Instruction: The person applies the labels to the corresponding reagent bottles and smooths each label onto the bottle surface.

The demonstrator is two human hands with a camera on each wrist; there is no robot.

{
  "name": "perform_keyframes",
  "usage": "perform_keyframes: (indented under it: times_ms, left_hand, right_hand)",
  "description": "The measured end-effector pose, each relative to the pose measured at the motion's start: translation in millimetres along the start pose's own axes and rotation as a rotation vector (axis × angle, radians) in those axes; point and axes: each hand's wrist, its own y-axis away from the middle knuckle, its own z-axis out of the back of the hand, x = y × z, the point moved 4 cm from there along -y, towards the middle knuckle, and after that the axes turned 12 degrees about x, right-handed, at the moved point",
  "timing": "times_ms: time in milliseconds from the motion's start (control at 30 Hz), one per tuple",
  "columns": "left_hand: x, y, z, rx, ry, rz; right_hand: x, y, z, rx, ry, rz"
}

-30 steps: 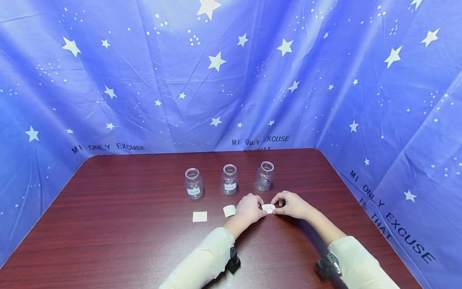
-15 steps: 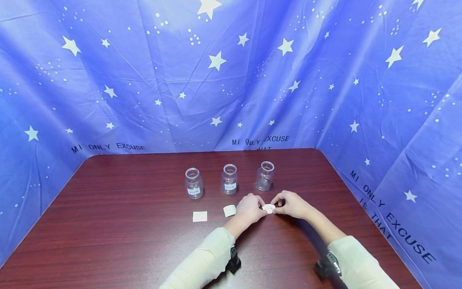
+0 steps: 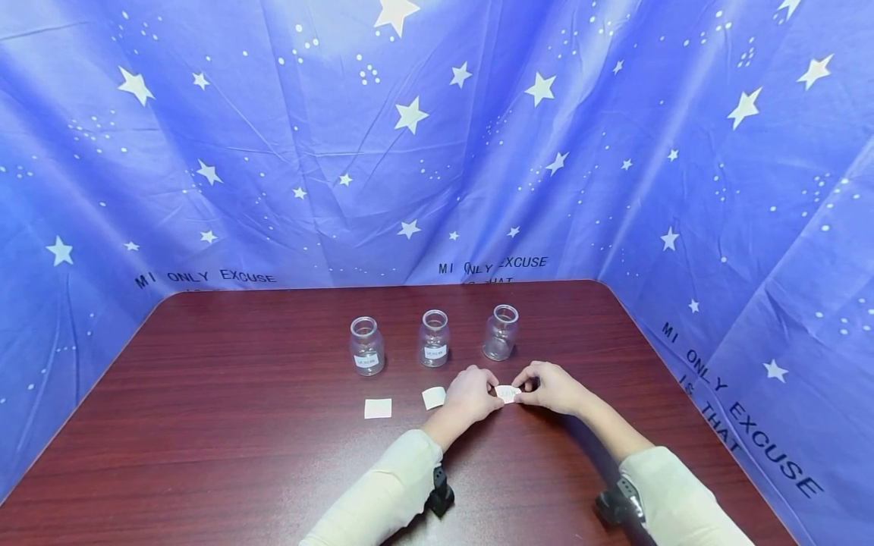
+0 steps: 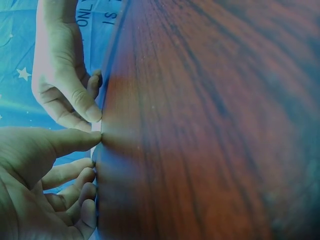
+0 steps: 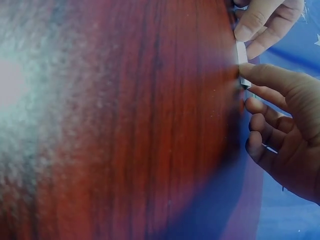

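Note:
Between my two hands is a small white label (image 3: 507,393) with faint print, bowed slightly and close over the table. My left hand (image 3: 470,394) pinches its left end between thumb and fingers. At the other end my right hand (image 3: 554,387) pinches it the same way. In the right wrist view the label (image 5: 241,52) appears as a thin pale strip between both thumbs. Just beyond my hands stands a clear glass jar (image 3: 501,337) with no label on its side. Two more jars, a middle one (image 3: 434,337) and a left one (image 3: 366,345), each bear a white printed label.
Two blank white paper pieces lie on the dark red wooden table (image 3: 225,425): a flat one (image 3: 378,409) on the left and a curled one (image 3: 433,398) beside my left wrist. A blue star-patterned curtain (image 3: 341,136) surrounds the table's back and sides.
The label tilts and bows slightly between my fingers. Both hands stay almost in place, and the jars and paper pieces have not moved.

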Motion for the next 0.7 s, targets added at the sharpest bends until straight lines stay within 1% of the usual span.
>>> perform_keyframes:
  times_ms: [100, 200, 233, 333, 500, 567, 700]
  left_hand:
    - [0.4, 0.6, 0.2, -0.005, 0.011, -0.008]
    - [1.2, -0.5, -0.4, -0.009, 0.019, -0.001]
    - [-2.7, 4.2, 5.3, 0.007, 0.037, 0.018]
    - [-2.7, 4.5, 7.1, -0.013, 0.045, 0.022]
    - [-2.2, 7.4, 11.8, -0.051, 0.08, 0.016]
    - [-1.5, 8.1, 13.2, -0.054, 0.102, 0.019]
    - [0.2, 8.3, 14.5, -0.053, 0.134, 0.002]
  right_hand:
    - [-0.1, 0.5, -1.1, -0.004, -0.005, 0.013]
    - [0.0, 1.3, -1.4, -0.009, -0.009, 0.019]
    - [0.3, 1.4, -1.4, -0.013, -0.008, 0.022]
    - [1.1, 1.4, -0.8, -0.026, -0.009, 0.031]
    - [0.9, 1.0, 1.6, -0.059, -0.052, 0.017]
    - [0.8, 1.0, 2.7, -0.068, -0.07, 0.005]
    - [2.4, 0.9, 4.4, -0.081, -0.082, -0.001]
